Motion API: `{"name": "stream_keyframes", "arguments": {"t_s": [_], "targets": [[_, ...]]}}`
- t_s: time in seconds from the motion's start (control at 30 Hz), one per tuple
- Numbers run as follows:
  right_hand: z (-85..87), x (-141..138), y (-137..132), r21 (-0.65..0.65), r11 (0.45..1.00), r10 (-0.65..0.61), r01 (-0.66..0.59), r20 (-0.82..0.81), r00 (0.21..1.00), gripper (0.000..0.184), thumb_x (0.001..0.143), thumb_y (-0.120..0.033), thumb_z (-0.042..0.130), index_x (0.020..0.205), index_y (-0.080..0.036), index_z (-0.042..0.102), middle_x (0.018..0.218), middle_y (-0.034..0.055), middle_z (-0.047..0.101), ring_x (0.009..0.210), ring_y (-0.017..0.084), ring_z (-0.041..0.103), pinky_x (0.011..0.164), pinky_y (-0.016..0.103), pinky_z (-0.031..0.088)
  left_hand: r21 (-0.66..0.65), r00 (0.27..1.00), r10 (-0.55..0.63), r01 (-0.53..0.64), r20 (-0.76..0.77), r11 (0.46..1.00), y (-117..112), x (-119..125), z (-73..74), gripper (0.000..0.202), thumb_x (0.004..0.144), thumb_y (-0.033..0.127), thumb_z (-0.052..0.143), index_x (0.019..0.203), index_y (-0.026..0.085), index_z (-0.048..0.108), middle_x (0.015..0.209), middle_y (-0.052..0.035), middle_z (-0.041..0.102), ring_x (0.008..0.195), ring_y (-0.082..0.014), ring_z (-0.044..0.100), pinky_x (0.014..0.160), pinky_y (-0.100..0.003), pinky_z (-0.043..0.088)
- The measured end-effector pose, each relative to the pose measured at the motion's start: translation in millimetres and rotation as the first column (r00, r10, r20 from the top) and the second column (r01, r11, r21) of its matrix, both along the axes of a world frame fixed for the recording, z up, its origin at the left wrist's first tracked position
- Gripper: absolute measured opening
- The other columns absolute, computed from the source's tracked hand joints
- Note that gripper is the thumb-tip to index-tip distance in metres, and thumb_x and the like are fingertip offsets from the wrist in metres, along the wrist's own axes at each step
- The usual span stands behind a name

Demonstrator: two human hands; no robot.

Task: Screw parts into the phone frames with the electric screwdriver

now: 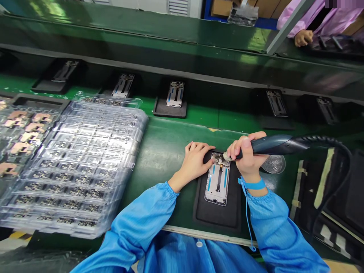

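Observation:
A phone frame [217,184] lies in a black holder tray [218,214] on the green bench in front of me. My left hand [196,159] rests flat beside the frame's top left corner, fingers stretched out and touching the tray. My right hand [248,153] is closed round a dark electric screwdriver [280,145], whose tip sits over the top edge of the frame. A blue wrist strap [253,184] circles my right wrist. The driver's black cable [335,151] loops off to the right.
Stacked clear plastic trays [82,163] with small parts sit at left. Several more phone frames in black holders [170,100] ride the conveyor behind. A small round mesh dish [273,163] lies right of my hand. Another person's hand [303,38] shows at top right.

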State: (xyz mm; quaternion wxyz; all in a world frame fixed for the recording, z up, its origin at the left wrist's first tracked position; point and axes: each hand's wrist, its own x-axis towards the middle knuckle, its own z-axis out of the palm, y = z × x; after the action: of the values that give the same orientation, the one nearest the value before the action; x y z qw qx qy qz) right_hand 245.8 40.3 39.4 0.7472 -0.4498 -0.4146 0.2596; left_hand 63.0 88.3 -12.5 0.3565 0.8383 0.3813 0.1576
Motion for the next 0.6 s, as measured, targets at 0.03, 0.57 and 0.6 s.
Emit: {"name": "stream_keyframes", "arguments": {"t_s": [0.03, 0.57, 0.6], "targets": [[-0.4, -0.3, 0.1, 0.002, 1.000, 0.007, -0.007, 0.004, 1.000, 0.053, 0.108, -0.062, 0.097, 0.104, -0.032, 0.053, 0.062, -0.0155, 0.057, 0.039, 0.011, 0.050, 0.044, 0.026, 0.050, 0.001, 1.000, -0.001, 0.001, 0.004, 1.000, 0.1, 0.0, -0.1, 0.044, 0.114, 0.035, 0.082, 0.158, 0.033, 0.082, 0.154, -0.0081, 0.084, 0.150, -0.0365, 0.067, 0.145, -0.063, 0.039], [-10.0, -8.9, -12.1, 0.004, 0.990, 0.140, -0.140, 0.029, 0.990, 0.041, 0.105, -0.043, 0.102, 0.104, -0.030, 0.063, 0.071, -0.0116, 0.063, 0.048, 0.011, 0.058, 0.047, 0.028, 0.056, 0.071, 0.999, -0.045, 0.047, -0.026, 0.996, -50.9, -84.2, 59.6, 0.027, 0.124, 0.032, 0.069, 0.145, 0.027, 0.084, 0.129, -0.0113, 0.087, 0.127, -0.0327, 0.078, 0.114, -0.049, 0.066], [-11.6, -7.5, -16.6, 0.004, 0.995, 0.095, -0.096, 0.031, 0.995, 0.040, 0.103, -0.042, 0.104, 0.105, -0.031, 0.065, 0.073, -0.0101, 0.066, 0.049, 0.013, 0.060, 0.049, 0.030, 0.058, 0.056, 0.997, -0.033, 0.037, -0.070, 0.998, -52.7, -101.3, 67.4, 0.023, 0.124, 0.034, 0.070, 0.138, 0.027, 0.086, 0.116, -0.0091, 0.087, 0.116, -0.0311, 0.080, 0.107, -0.045, 0.066]]}}
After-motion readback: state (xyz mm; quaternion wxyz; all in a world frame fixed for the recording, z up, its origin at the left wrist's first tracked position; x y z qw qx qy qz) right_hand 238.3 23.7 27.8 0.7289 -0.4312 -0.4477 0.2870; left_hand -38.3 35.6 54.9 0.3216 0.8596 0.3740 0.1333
